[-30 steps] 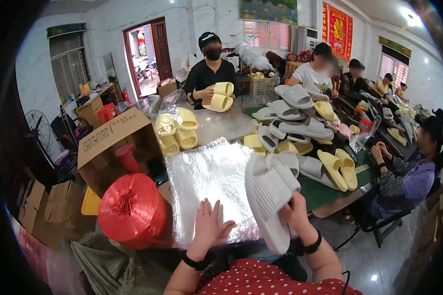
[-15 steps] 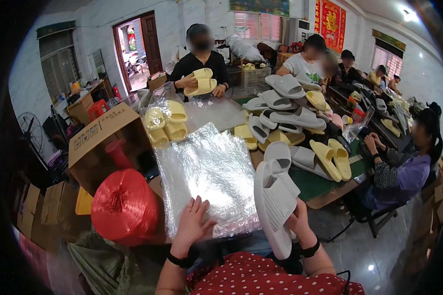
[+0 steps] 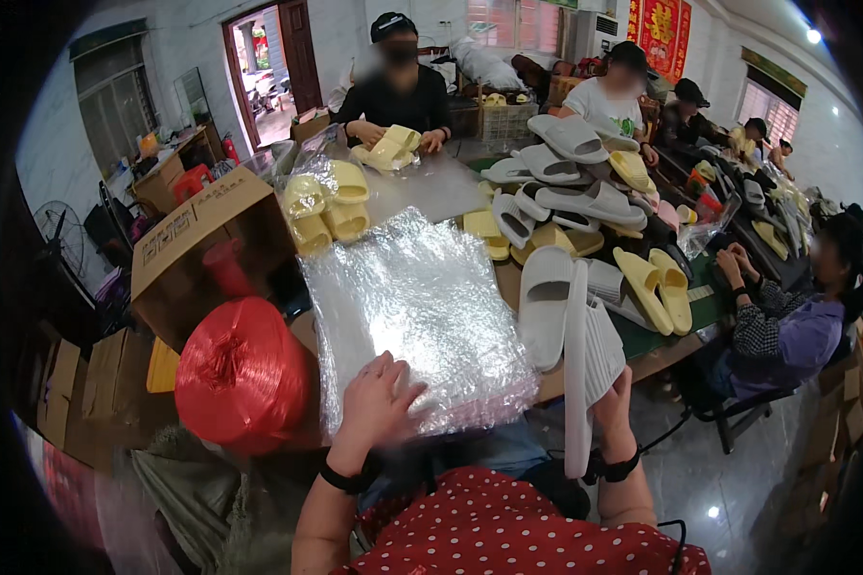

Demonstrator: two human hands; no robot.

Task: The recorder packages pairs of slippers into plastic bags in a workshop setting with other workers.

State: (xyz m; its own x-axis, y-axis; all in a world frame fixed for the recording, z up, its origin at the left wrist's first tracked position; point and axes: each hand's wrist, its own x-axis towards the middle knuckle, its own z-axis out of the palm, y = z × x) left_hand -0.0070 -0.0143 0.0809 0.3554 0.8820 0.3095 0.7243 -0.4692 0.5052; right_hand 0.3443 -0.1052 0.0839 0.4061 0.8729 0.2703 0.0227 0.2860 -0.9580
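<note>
A pair of light grey ribbed slippers (image 3: 600, 350) is in my right hand (image 3: 616, 410), which is closed on the near slipper's side. That slipper stands on edge, and its mate (image 3: 545, 321) lies behind it with the sole turned away. A shiny stack of clear plastic bags (image 3: 408, 297) covers the table in front of me. My left hand (image 3: 382, 398) rests on the near edge of this stack, fingers spread. Yellow slippers in clear wrap (image 3: 328, 218) lie at the stack's far left corner.
A roll of red plastic twine (image 3: 244, 374) and an open cardboard box (image 3: 206, 249) stand on the left. Grey and yellow slippers (image 3: 571, 192) are heaped on the right. Across the table a person (image 3: 398, 91) handles yellow slippers (image 3: 393, 146); another person (image 3: 801, 326) sits at right.
My right hand has moved right and turned the grey slippers, so one now stands edge-on. My left hand stays on the bags. The person opposite has lowered the yellow slippers to the table.
</note>
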